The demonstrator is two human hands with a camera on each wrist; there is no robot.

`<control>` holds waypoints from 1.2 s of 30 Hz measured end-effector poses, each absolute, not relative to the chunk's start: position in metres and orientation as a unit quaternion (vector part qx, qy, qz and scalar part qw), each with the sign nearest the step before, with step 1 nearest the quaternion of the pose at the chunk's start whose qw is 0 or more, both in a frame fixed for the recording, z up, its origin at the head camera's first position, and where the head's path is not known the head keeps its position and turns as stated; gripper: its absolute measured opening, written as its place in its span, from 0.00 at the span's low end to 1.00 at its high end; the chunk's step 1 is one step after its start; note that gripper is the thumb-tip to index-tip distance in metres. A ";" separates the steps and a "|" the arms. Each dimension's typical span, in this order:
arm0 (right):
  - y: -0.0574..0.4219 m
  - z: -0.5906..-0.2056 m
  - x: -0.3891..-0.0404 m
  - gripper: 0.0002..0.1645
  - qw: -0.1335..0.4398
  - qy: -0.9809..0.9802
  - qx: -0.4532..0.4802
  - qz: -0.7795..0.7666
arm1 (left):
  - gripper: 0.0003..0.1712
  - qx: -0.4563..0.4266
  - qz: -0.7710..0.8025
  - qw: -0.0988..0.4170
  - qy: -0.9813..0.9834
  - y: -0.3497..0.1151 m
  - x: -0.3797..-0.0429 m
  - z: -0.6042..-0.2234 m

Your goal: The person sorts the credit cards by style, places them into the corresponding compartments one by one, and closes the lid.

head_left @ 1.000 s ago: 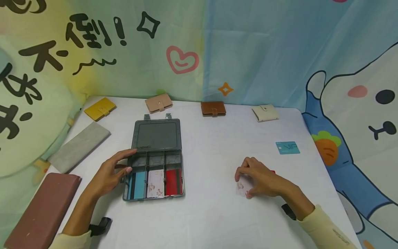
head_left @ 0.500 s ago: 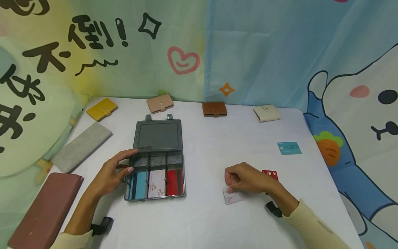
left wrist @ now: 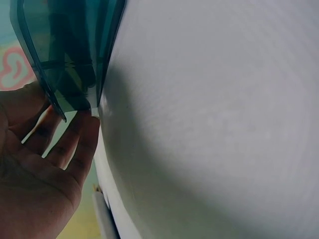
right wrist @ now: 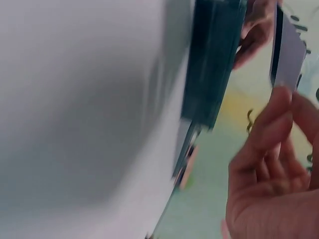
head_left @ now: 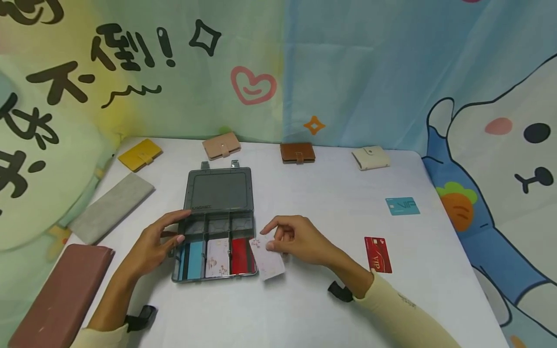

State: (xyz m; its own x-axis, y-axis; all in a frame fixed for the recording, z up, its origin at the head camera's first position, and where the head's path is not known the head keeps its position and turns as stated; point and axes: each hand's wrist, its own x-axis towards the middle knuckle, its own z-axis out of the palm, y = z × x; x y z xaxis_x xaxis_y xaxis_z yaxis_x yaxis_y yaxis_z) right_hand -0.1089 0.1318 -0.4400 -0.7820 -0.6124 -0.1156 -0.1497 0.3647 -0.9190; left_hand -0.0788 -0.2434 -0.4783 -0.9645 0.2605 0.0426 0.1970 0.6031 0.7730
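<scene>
A white floral card point(head_left: 269, 258) hangs tilted at the lower right edge of a grey clear-plastic case point(head_left: 255, 227), pinched between the thumb and fingers of my right hand point(head_left: 298, 240). In the right wrist view, the card point(right wrist: 289, 52) is seen nearly edge-on beyond the fingertips. The case lies with its lid point(head_left: 219, 189) laid back. Its front compartments hold a blue card point(head_left: 196, 258), another floral card point(head_left: 217, 258) and a red card point(head_left: 241, 255). My left hand point(head_left: 152, 244) holds the case's left edge; in the left wrist view its fingers point(left wrist: 82, 149) meet the side wall.
On the right lie a red VIP card point(head_left: 378, 254) and a teal VIP card point(head_left: 402, 206). Yellow point(head_left: 140, 154), beige point(head_left: 221, 145), brown point(head_left: 298, 152) and cream point(head_left: 371, 158) card holders line the back. A grey wallet point(head_left: 112, 208) and a maroon wallet point(head_left: 63, 295) lie left.
My right hand has picked the floral card off the table and carried it left to the case, uncovering the red VIP card. My left hand has stayed at the case.
</scene>
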 end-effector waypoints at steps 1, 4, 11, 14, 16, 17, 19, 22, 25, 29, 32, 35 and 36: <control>0.124 -0.440 -0.109 0.17 0.222 0.793 -0.232 -0.518 | 0.39 0.130 0.427 0.035 0.894 -0.244 -0.079 -0.478; 0.102 -0.442 -0.110 0.17 0.211 0.789 -0.216 -0.534 | 0.39 0.136 0.429 0.032 0.893 -0.244 -0.078 -0.479; 0.058 -0.451 -0.110 0.18 0.169 0.822 -0.229 -0.493 | 0.39 0.145 0.430 0.026 0.891 -0.245 -0.078 -0.481; 0.043 -0.456 -0.107 0.18 0.135 0.854 -0.240 -0.441 | 0.39 0.146 0.430 0.026 0.891 -0.245 -0.078 -0.479; 0.034 -0.459 -0.105 0.18 0.112 0.871 -0.253 -0.407 | 0.39 0.146 0.429 0.027 0.891 -0.245 -0.077 -0.478; 0.031 -0.460 -0.104 0.18 0.101 0.877 -0.261 -0.390 | 0.39 0.146 0.428 0.028 0.891 -0.245 -0.077 -0.477; 0.025 -0.461 -0.102 0.17 0.076 0.892 -0.282 -0.346 | 0.39 0.147 0.426 0.027 0.892 -0.245 -0.077 -0.476; 0.019 -0.462 -0.098 0.15 0.046 0.909 -0.308 -0.277 | 0.39 0.147 0.424 0.024 0.893 -0.245 -0.078 -0.477; 0.021 -0.462 -0.096 0.16 0.040 0.912 -0.326 -0.246 | 0.39 0.147 0.421 0.023 0.895 -0.245 -0.078 -0.478; 0.037 -0.460 -0.098 0.20 0.076 0.891 -0.339 -0.293 | 0.40 0.147 0.421 0.024 0.895 -0.244 -0.078 -0.478; 0.054 -0.456 -0.100 0.22 0.095 0.872 -0.348 -0.331 | 0.40 0.145 0.423 0.026 0.894 -0.243 -0.078 -0.478; 0.075 -0.454 -0.100 0.24 0.095 0.865 -0.343 -0.353 | 0.40 0.141 0.425 0.028 0.894 -0.244 -0.078 -0.478; 0.083 -0.453 -0.099 0.24 0.095 0.865 -0.337 -0.359 | 0.40 0.138 0.425 0.029 0.894 -0.244 -0.078 -0.478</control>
